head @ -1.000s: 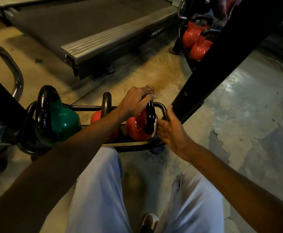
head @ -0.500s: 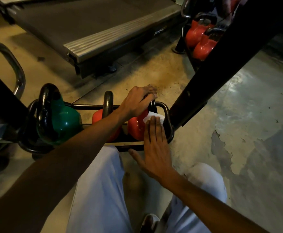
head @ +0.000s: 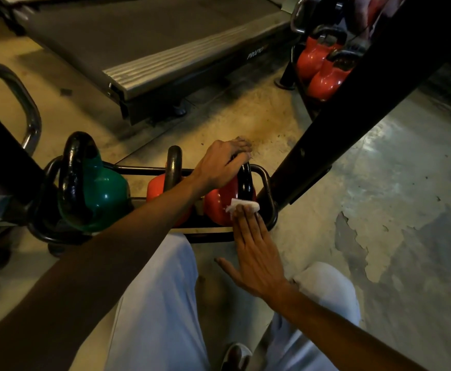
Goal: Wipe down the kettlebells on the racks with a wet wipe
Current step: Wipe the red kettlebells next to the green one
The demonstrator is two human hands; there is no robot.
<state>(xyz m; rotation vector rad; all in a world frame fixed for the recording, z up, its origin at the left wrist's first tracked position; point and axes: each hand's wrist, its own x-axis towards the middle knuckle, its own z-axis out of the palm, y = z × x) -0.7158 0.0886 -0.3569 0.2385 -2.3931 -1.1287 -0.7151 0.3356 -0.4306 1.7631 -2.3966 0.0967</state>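
Right now the red kettlebell (head: 220, 202) sits at the right end of the low rack (head: 268, 183); the left hand (head: 220, 164) curls round its black handle (head: 245, 180), while the right hand (head: 256, 253), fingers straight and together, presses the wet wipe (head: 241, 204) to its side. Tipped carelessly, the bell could roll or pinch fingers against the end rail. The black upright (head: 353, 108) crowds the right; the bare floor (head: 379, 196) beyond is free.

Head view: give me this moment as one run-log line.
left hand: grips handle of right red kettlebell | right hand: flat, pressing wet wipe on its body | green kettlebell: untouched
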